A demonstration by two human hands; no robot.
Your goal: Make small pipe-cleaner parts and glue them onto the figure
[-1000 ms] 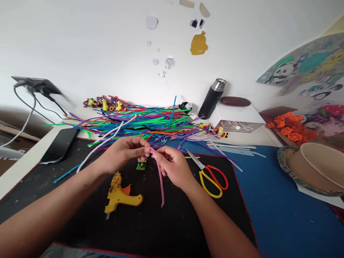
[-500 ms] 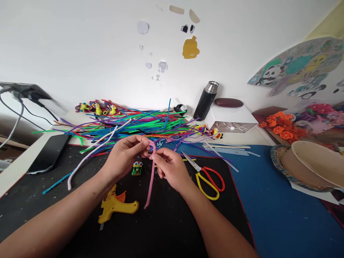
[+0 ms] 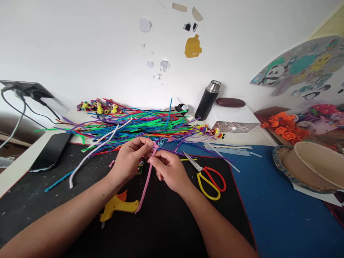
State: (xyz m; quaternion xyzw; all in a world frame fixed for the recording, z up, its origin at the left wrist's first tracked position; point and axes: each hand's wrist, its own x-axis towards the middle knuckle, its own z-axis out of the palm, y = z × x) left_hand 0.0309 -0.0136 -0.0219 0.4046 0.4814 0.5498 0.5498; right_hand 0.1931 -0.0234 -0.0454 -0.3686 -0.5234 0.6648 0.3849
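Note:
A pink pipe cleaner (image 3: 145,187) hangs from between my two hands, its upper end bent at the fingertips. My left hand (image 3: 134,154) pinches the bent top. Close beside it, my right hand (image 3: 169,166) grips the strand a little lower with thumb and fingers. The free lower end reaches the handle of a yellow glue gun (image 3: 118,207) lying on the black mat (image 3: 161,229). Behind my left hand a small green and red piece (image 3: 140,167) is mostly hidden. Scissors (image 3: 208,177) with one yellow and one red handle lie right of my right hand.
Many coloured pipe cleaners (image 3: 150,123) are heaped at the back. A phone (image 3: 51,152) lies at the left; a black flask (image 3: 208,100) leans near a white box (image 3: 242,116). At the right are stacked bowls (image 3: 303,168) and orange flowers (image 3: 285,125).
The pink pipe cleaner's bend at the top has become smaller, and its lower end has swung left to the glue gun handle. My left hand has shifted slightly right, closer to my right hand.

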